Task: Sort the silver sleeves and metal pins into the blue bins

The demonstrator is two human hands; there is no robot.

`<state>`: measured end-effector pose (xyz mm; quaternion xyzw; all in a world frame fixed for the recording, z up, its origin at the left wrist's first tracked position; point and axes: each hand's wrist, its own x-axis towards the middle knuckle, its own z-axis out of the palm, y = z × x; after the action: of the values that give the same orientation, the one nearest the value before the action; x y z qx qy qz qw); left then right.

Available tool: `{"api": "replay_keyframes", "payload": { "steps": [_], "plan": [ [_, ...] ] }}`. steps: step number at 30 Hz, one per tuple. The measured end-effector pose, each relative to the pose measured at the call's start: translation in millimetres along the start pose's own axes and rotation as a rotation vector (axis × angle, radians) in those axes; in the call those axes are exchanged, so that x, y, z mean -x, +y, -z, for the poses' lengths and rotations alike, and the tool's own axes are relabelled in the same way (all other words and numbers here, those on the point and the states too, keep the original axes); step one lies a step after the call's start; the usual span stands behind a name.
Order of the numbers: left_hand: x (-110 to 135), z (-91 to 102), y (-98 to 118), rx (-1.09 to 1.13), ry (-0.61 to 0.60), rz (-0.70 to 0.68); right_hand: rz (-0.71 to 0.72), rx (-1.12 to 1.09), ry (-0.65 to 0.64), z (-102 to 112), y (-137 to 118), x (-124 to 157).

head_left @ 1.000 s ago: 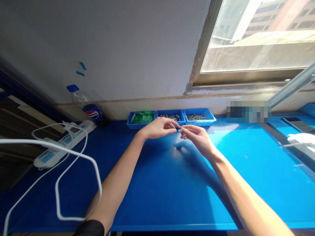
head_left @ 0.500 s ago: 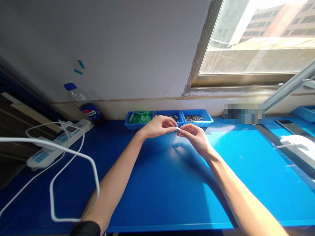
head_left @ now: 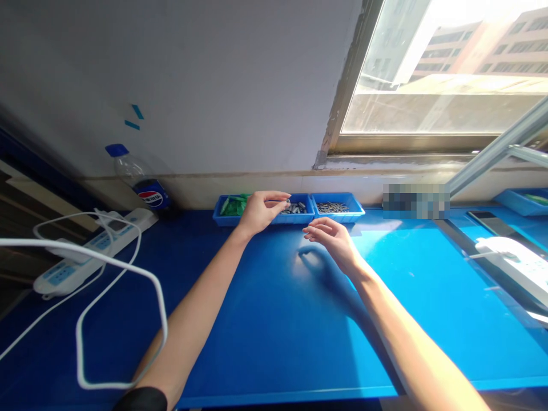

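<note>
My left hand (head_left: 262, 212) hovers over the left and middle trays, thumb and fingers pinched together; whatever sits at the fingertips is too small to name. To its right, my right hand (head_left: 333, 238) is above the table in front of the nail tray, its fingers drawn together and their contents hidden. Beneath the left hand are a blue tray of green pieces (head_left: 231, 206), partly covered, and a middle tray of small grey metal parts (head_left: 295, 209). A third blue tray holds thin metal nails or screws (head_left: 331, 208). The two hands are apart.
On the left are a power strip (head_left: 98, 245), a looped white cable (head_left: 160, 297) and a cola bottle (head_left: 149, 191). At right are another white power strip (head_left: 520, 257), a dark flat phone-like object (head_left: 492, 222) and a slanted metal bar (head_left: 483, 162) on the blue table (head_left: 274, 342).
Both hands were together at a small pale piece. Now they have separated, the left hand moving left toward the trays. The pale piece no longer shows clearly, and the view has shifted slightly.
</note>
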<state>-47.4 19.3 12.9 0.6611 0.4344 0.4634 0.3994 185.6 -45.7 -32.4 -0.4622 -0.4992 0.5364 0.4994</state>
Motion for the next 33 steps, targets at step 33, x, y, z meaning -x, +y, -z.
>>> {"api": "replay_keyframes", "payload": {
  "steps": [33],
  "plan": [
    [64,3.0,-79,-0.409,-0.210,-0.116,0.258,0.466,-0.192,-11,31,-49]
  ]
}}
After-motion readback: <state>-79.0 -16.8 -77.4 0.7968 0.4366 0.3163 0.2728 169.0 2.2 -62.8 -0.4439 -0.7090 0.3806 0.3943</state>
